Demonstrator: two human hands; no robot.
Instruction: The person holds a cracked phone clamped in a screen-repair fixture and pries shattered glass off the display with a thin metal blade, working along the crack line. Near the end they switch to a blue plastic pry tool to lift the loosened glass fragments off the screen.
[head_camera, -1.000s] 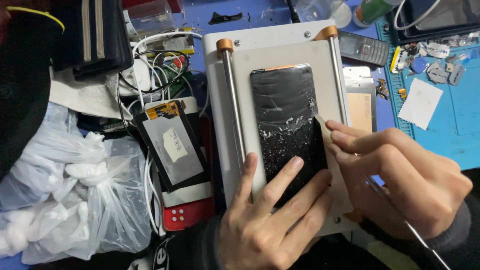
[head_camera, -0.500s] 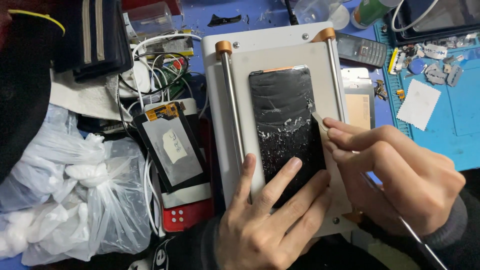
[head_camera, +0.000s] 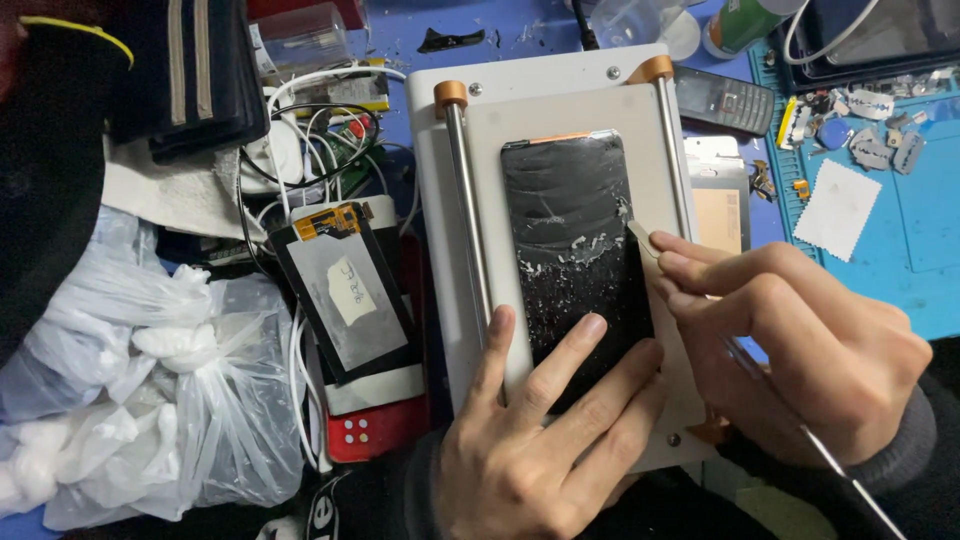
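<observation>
A black phone screen (head_camera: 572, 230) with cracked, flaking glass lies on the white pad of a separator machine (head_camera: 520, 110). My left hand (head_camera: 545, 440) presses down on the screen's near end with spread fingers. My right hand (head_camera: 790, 340) pinches a thin pale plastic card (head_camera: 640, 238) against the screen's right edge, its tip at the glass. A thin metal rod (head_camera: 850, 480) runs out under my right wrist.
A spare display panel (head_camera: 345, 300) with a paper tag lies left of the machine on tangled cables. Crumpled plastic bags (head_camera: 150, 400) fill the lower left. A small keypad phone (head_camera: 722, 100), a white wipe (head_camera: 835, 210) and small parts sit on the blue mat at right.
My right hand and the card have slid slightly farther up the screen's right edge. My left hand stays pressed on the screen's near end.
</observation>
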